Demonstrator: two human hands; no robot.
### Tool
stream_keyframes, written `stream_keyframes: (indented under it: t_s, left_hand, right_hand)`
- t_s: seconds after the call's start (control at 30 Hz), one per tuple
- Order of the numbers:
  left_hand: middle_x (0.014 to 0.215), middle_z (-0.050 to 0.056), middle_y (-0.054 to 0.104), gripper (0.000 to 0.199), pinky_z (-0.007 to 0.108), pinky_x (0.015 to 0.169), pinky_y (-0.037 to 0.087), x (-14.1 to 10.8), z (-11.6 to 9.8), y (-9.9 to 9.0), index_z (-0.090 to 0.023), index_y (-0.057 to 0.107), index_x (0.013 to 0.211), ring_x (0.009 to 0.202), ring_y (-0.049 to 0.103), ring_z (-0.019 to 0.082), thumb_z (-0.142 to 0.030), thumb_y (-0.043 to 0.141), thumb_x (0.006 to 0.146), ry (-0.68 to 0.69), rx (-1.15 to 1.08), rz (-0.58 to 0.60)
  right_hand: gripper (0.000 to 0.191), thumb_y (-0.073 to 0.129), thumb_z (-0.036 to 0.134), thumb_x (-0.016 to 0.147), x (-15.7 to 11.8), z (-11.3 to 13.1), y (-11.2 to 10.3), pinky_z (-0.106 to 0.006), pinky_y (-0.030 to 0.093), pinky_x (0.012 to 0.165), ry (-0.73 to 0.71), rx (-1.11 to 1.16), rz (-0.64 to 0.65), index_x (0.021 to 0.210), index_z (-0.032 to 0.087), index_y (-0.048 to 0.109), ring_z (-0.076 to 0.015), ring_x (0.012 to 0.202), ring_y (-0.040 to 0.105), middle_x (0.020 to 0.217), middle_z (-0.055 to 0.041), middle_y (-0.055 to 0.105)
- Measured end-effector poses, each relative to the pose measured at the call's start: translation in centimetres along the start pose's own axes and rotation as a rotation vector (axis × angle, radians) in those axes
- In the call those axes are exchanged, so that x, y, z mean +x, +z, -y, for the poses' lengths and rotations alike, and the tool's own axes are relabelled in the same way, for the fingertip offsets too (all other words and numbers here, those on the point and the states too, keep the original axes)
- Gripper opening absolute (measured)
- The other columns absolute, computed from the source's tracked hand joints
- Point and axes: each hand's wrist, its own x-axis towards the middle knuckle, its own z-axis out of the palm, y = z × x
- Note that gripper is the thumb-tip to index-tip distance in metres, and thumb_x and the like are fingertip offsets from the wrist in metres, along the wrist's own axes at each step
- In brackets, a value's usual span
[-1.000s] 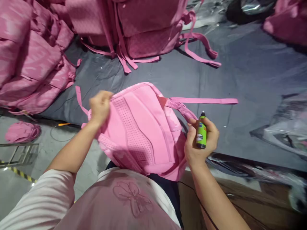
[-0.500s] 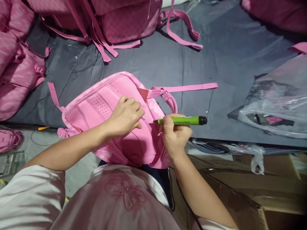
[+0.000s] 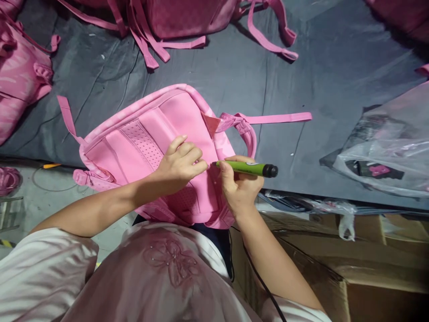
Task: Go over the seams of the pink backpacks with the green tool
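A pink backpack (image 3: 130, 134) lies tilted, padded back panel up, at the front edge of the dark table and against my body. My left hand (image 3: 182, 163) rests over the panel, fingers curled in and pressed together; what they hold, if anything, is hidden. My right hand (image 3: 241, 185) grips a green marker (image 3: 246, 167) with a black end. The marker's tip points left, close to my left fingertips and above the panel. A pink strap (image 3: 281, 117) stretches to the right from the backpack's top end.
More pink backpacks (image 3: 187, 15) stand at the back of the table, with others (image 3: 20, 76) at the left. A clear plastic bag (image 3: 395, 147) lies at the right. Below the table edge are cardboard boxes (image 3: 378, 264) and a hanging cable (image 3: 261, 281).
My left fingers have closed and come nearer the marker's tip. The marker has shifted slightly left and its black end has dipped. The camera view has shifted a little.
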Motion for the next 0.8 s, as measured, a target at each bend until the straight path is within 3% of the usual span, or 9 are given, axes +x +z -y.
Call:
stream_keyframes:
  t_s: [0.27,0.5,0.8]
  left_hand:
    - [0.079,-0.001,0.062,0.012,0.041,0.110,0.037,-0.2,0.0,0.4,-0.022,0.056,0.079,0.088,0.053,0.018,-0.018,0.061,0.090,-0.006,0.004,-0.015]
    - [0.080,0.000,0.062,0.014,0.042,0.109,0.038,-0.3,0.0,0.5,-0.021,0.056,0.078,0.088,0.052,0.018,-0.016,0.059,0.091,-0.011,0.002,-0.016]
    - [0.082,0.001,0.063,0.015,0.048,0.110,0.041,-0.5,0.0,0.5,-0.022,0.061,0.082,0.091,0.055,0.018,-0.019,0.054,0.096,-0.037,-0.024,0.084]
  right_hand:
    - [0.023,0.060,0.037,0.098,0.1,0.3,0.2,-0.031,0.054,0.067,0.047,-0.052,0.016,0.085,0.019,0.065,-0.0181,0.072,0.069,0.084,-0.0056,0.072]
    - [0.031,0.056,0.038,0.099,0.5,0.6,0.2,-0.028,0.050,0.058,0.126,-0.062,0.067,0.078,0.017,0.066,-0.0168,0.062,0.067,0.080,-0.0065,0.072]
    - [0.038,0.054,0.046,0.099,0.8,1.1,-0.1,-0.029,0.052,0.060,0.258,-0.072,0.163,0.081,0.018,0.069,-0.0174,0.063,0.067,0.080,-0.0062,0.073]
